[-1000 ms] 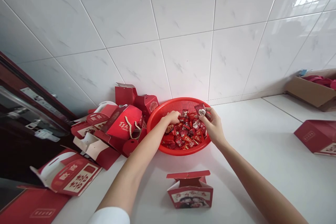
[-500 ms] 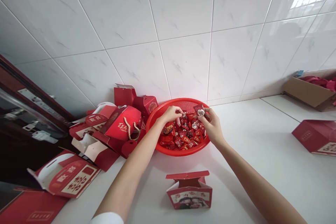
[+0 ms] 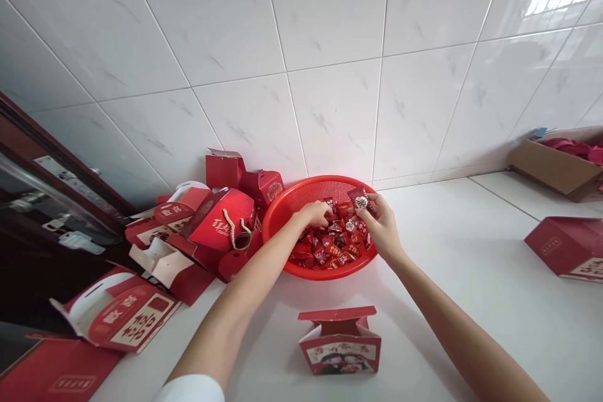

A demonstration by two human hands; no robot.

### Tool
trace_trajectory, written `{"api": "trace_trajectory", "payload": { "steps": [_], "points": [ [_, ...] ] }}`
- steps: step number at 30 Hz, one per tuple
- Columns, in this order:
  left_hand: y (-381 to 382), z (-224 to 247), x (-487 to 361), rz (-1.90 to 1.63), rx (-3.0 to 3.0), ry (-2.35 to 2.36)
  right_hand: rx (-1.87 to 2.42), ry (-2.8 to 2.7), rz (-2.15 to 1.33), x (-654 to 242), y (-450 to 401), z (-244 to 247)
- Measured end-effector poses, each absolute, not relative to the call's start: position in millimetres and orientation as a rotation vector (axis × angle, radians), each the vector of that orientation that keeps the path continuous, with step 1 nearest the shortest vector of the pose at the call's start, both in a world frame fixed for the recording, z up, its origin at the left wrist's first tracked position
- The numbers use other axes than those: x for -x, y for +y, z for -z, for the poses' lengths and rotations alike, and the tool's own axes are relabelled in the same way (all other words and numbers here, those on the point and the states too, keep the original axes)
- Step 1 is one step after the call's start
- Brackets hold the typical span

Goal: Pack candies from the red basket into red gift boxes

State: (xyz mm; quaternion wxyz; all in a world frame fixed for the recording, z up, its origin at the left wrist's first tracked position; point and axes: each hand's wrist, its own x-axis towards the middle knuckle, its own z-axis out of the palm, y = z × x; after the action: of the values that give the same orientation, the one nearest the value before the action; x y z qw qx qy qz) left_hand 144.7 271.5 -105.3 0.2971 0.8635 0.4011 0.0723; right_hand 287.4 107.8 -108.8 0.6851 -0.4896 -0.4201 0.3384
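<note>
A red plastic basket [image 3: 325, 274] stands against the wall, with a heap of red-wrapped candies [image 3: 336, 248] inside. Over its right side my right hand [image 3: 387, 229] pinches a dark red wrapped candy [image 3: 360, 198] with a pale round emblem. My left hand [image 3: 313, 216] is down among the candies at the basket's left half, fingers curled and closed; their tips are hidden, so what they grip cannot be seen. Nearer to me, between my forearms, a small red gift box [image 3: 340, 352] with a couple's picture stands with its top partly open.
Several red gift boxes [image 3: 221, 220], some with open tops, are piled left of the basket. A closed red box [image 3: 568, 245] sits at the right. Behind it a cardboard carton [image 3: 551, 163] holds dark pink material. A tiled wall [image 3: 330, 119] bounds the white counter [image 3: 447, 232].
My left hand has moved slightly right and down into the candies, its fingers curling. My right hand stays nearly in place with its candy.
</note>
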Motion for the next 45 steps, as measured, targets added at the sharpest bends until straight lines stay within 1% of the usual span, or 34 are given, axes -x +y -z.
{"api": "trace_trajectory", "payload": {
  "steps": [6,10,15,23,31,40,45],
  "points": [
    [259,77,-136,-0.565,-2.085,0.836,1.083,-0.914,-0.782,-288,109,106],
    [234,76,-131,-0.707,-1.751,0.644,1.075,-0.899,-0.813,-289,110,106],
    [212,80,-133,-0.694,-1.658,0.627,1.081,-0.919,-0.825,-290,110,107],
    [215,82,-133,-0.694,-1.617,0.604,1.099,-1.0,-0.788,-295,111,111],
    [215,79,-127,-0.695,-1.524,0.573,0.971,-0.949,-0.952,-293,107,105],
    [216,81,-133,-0.696,-1.532,0.564,1.074,-0.916,-0.898,-295,111,107],
    [216,85,-134,-0.697,-1.559,0.57,1.077,-0.996,-0.887,-296,111,107]
  ]
}}
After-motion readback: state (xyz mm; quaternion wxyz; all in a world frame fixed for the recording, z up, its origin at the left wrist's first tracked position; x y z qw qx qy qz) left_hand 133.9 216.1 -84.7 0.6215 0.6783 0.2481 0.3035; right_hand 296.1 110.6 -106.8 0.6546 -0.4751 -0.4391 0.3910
